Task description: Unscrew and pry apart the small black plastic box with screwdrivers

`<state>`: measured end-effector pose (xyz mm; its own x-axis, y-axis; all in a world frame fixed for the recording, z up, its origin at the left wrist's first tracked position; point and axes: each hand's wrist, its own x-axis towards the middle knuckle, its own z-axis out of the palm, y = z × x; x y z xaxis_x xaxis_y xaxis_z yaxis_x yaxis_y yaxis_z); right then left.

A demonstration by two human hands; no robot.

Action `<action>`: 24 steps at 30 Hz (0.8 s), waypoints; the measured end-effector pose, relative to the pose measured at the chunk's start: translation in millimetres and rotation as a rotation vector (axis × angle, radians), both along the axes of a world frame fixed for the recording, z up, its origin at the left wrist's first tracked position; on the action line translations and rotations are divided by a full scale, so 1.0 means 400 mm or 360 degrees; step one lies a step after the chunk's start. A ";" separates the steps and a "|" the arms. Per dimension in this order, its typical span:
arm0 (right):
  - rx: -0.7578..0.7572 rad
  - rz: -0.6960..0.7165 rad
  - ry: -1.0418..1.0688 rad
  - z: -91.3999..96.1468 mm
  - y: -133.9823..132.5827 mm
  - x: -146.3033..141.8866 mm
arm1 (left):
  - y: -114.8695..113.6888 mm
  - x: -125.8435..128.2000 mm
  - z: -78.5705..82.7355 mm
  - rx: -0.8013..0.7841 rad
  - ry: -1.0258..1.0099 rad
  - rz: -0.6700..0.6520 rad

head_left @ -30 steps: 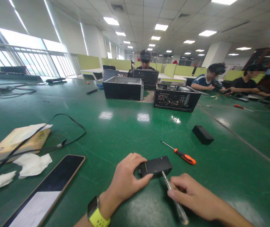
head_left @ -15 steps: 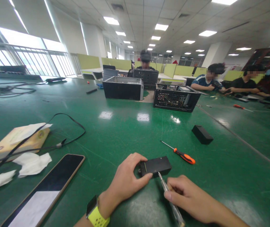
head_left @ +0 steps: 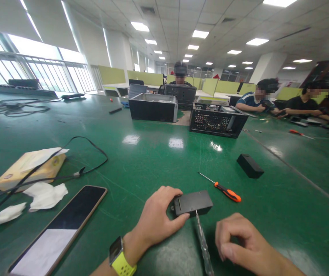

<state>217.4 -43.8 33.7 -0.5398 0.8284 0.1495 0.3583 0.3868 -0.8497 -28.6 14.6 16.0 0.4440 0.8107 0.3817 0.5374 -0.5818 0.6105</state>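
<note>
The left fingers (head_left: 181,221) hide part of the box (head_left: 194,201). Whether the tip (head_left: 197,213) of the clear driver (head_left: 201,234) enters it is too small to tell; its handle (head_left: 206,255) and the phone (head_left: 59,229) run off the bottom edge.

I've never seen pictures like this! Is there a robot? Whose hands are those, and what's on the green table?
No robot here, just a person's two bare hands. Every picture comes from one camera worn on that person's head, looking forward and down, so you see what's in front of them.

The left hand, with a watch on its wrist, holds a black box. A clear screwdriver has its tip at the box's near side. The right hand is loosely curled beside it and doesn't seem to grip it.

On the table lie an orange-and-black screwdriver, another black box, a phone and crumpled tissues. Farther back, other people sit around.
</note>
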 end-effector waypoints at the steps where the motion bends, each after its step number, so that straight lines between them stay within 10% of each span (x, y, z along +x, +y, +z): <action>1: -0.0019 0.0061 0.0033 0.001 -0.003 -0.005 | 0.000 0.000 0.000 0.0008 -0.0004 0.0000; 8: 0.0045 0.0321 0.0057 0.014 -0.017 -0.026 | 0.000 -0.001 0.002 0.0007 0.0014 -0.0013; 14: 0.0559 0.0638 -0.0604 -0.028 -0.011 -0.071 | 0.000 0.001 0.001 0.0026 -0.0005 -0.0009; 19: 0.0758 0.0598 -0.0648 -0.095 -0.004 -0.080 | 0.001 0.002 -0.001 0.0031 -0.0030 0.0006; 24: 0.0719 0.0520 -0.0491 -0.042 -0.014 -0.061 | 0.004 0.004 0.000 -0.0002 -0.0026 0.0004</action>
<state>193.1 -49.5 17.0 -0.8281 0.5050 0.2432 0.3631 0.8138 -0.4537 -27.1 16.0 16.0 0.4358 0.8122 0.3879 0.5287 -0.5798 0.6199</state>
